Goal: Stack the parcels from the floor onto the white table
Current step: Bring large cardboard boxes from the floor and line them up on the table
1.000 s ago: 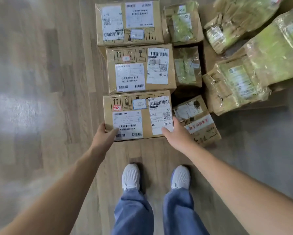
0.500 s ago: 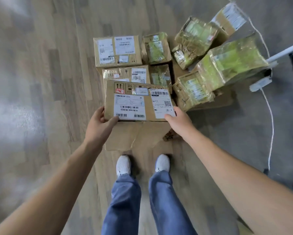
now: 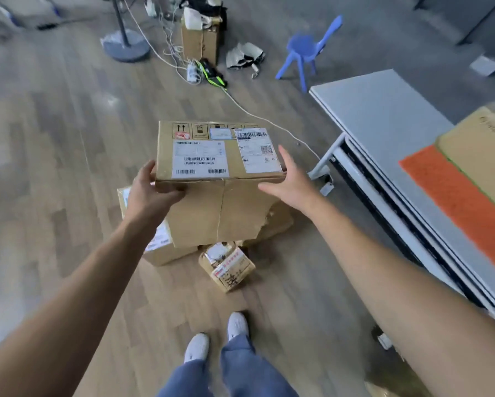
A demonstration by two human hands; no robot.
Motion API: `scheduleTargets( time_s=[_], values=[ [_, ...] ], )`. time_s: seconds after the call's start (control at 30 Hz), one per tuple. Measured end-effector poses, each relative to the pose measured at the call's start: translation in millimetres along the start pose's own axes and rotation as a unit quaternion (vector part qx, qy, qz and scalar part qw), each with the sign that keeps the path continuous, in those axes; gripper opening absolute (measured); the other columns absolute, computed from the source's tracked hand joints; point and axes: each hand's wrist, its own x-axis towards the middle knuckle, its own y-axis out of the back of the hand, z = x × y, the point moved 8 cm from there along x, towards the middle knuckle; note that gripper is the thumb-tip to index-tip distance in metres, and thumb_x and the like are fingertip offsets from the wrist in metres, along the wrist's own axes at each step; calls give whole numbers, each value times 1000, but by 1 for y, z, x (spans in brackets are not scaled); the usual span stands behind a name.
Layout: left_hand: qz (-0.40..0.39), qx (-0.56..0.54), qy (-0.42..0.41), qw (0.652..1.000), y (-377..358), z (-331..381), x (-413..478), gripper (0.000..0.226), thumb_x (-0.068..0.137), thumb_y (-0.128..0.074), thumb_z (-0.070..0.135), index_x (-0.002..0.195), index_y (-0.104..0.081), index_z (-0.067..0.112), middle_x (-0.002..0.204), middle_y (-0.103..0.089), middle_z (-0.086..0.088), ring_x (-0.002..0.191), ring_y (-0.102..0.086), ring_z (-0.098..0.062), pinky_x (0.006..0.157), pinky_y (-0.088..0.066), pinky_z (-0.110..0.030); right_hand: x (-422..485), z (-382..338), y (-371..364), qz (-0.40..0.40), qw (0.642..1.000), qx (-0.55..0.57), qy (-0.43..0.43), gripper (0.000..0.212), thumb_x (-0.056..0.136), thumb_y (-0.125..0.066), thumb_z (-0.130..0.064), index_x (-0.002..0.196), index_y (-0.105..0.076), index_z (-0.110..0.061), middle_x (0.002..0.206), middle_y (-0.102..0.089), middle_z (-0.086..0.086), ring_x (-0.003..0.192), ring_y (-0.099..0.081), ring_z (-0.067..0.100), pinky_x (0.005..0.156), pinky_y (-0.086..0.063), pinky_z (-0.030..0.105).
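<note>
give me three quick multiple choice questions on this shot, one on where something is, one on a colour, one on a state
1. Where is the white table relative to the labelled parcel?
A. to the person's right
B. to the person's left
C. behind the person's feet

2. What colour is the small chair at the back?
A. red
B. blue
C. yellow

3. What state is the labelled parcel in?
A. lying on the floor
B. resting on the table
C. held up in the air

Answers:
1 A, the tabletop fills the right side of the view, beyond the right hand.
2 B, its seat and legs are plainly blue.
3 C, the left hand grips its near corner and the right hand presses its side.
</note>
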Motion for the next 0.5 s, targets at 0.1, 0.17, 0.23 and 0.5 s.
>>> scheduleTargets(
  time_s=[0.1,0.17,0.23,0.5],
  values=[
    [-68,-35,-8,997,-22,44,4,64,74,-79,11,131,-50,19,102,-67,4,78,-64,-1,69,-50,-19,-29,-27,64,106,994,18,0,64,81,-69,-26,140,-45,-28,124,-57,-12,117,-51,11,87,-38,19],
    [-112,-44,9,993,-43,62,-1,43,79,-76,29,117,-60,17,99,-69,0,75,-64,-6,68,-53,-25,-53,-39,95,151,987,51,23,30,81,-60,-21,105,-66,-37,88,-66,-25,86,-61,5,66,-45,14],
    [-142,-43,21,989,-65,76,-10,37,78,-74,40,105,-65,17,90,-68,-1,74,-62,-13,71,-51,-33,-81,-48,119,185,980,67,36,35,79,-54,-19,85,-67,-50,72,-62,-31,69,-55,3,57,-43,12],
    [-264,-39,63,962,-174,104,-50,36,76,-71,30,104,-64,9,88,-66,-6,80,-63,-21,78,-56,-43,-174,-15,204,272,954,119,52,49,85,-60,-7,125,-63,-36,110,-60,-21,100,-55,-13,85,-39,4]
  ],
)
